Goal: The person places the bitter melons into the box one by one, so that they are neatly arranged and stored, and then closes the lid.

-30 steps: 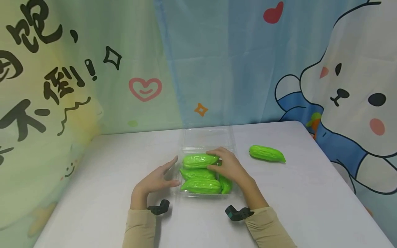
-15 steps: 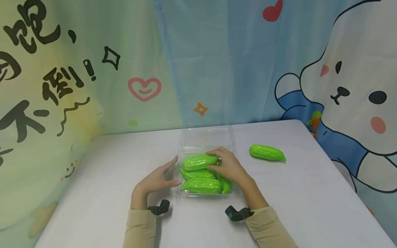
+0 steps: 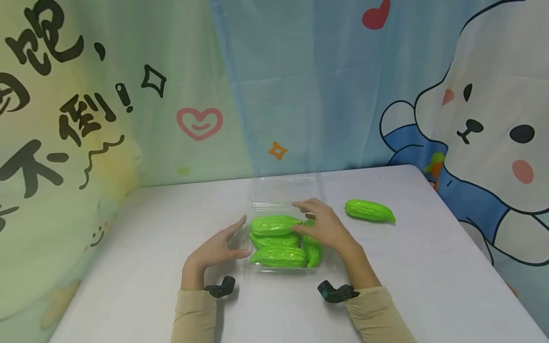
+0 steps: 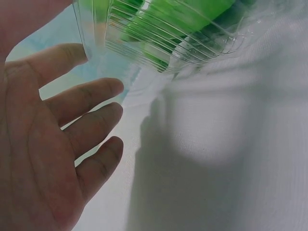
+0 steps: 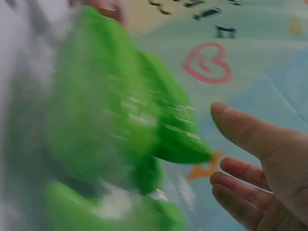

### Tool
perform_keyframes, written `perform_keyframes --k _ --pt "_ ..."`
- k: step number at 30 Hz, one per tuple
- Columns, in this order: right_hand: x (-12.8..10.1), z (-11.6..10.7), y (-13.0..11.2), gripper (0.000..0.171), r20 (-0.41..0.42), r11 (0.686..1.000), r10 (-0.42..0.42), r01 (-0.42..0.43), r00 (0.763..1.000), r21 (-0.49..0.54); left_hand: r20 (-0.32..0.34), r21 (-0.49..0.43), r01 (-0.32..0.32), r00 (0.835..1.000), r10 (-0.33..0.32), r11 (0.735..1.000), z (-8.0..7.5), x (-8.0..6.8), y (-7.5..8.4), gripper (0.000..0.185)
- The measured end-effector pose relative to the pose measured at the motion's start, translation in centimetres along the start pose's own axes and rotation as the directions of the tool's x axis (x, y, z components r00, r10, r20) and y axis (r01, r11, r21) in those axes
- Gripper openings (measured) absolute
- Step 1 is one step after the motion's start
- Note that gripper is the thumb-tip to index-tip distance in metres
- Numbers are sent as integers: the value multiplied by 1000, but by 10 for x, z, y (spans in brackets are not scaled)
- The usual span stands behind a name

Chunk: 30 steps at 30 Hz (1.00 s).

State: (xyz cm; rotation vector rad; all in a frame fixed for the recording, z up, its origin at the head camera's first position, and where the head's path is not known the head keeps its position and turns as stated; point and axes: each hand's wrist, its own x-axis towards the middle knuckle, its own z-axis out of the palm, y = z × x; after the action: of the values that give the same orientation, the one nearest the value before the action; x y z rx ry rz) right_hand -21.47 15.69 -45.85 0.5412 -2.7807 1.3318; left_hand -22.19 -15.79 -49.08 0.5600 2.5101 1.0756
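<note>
A clear plastic clamshell box (image 3: pixel 286 270) lies with its lid (image 3: pixel 288 190) folded back on the table. Several bright green, ridged vegetables that look like bitter melons fill it, with the uppermost bitter melon (image 3: pixel 274 225) on top of others at the back and another bitter melon (image 3: pixel 312 250) lengthwise along the right side. My left hand (image 3: pixel 216 247) is at the box's left wall, fingers spread, a fingertip at the plastic in the left wrist view. My right hand (image 3: pixel 323 226) hovers over the box's right side, thumb and fingers apart; in the right wrist view a gap shows between it and the melon's tip.
One more bitter melon (image 3: pixel 370 210) lies on the white table (image 3: pixel 429 286) to the right of the box. A printed curtain (image 3: pixel 283 85) hangs behind the table's back edge. Each wrist wears a dark camera mount (image 3: pixel 336 291).
The right hand has let go of the top bitter melon and moved slightly right, its fingers spreading. That melon tilted, then settled flatter and a little left. The left hand stays put.
</note>
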Motion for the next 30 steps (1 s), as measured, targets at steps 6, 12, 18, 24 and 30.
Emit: perform_keyframes --k 6,12,18,24,30 --pt "-16 -45 18 55 -183 999 23 -31 983 -43 -1 0 -3 1000 3 1000 1 1 2 93" --pt "-40 -80 55 55 -327 983 124 -160 937 -86 -1 14 8 1000 -8 1000 0 0 3 94" --pt "-65 -103 82 59 -391 959 223 -273 893 -79 -10 13 10 1000 -10 1000 1 0 2 93" --pt "-79 -107 109 62 -408 950 282 -313 869 -11 -6 11 14 1000 -14 1000 2 -1 -1 92" --pt "-78 -98 136 63 -379 956 281 -291 882 30 -17 10 -11 1000 11 1000 2 -1 -1 91"
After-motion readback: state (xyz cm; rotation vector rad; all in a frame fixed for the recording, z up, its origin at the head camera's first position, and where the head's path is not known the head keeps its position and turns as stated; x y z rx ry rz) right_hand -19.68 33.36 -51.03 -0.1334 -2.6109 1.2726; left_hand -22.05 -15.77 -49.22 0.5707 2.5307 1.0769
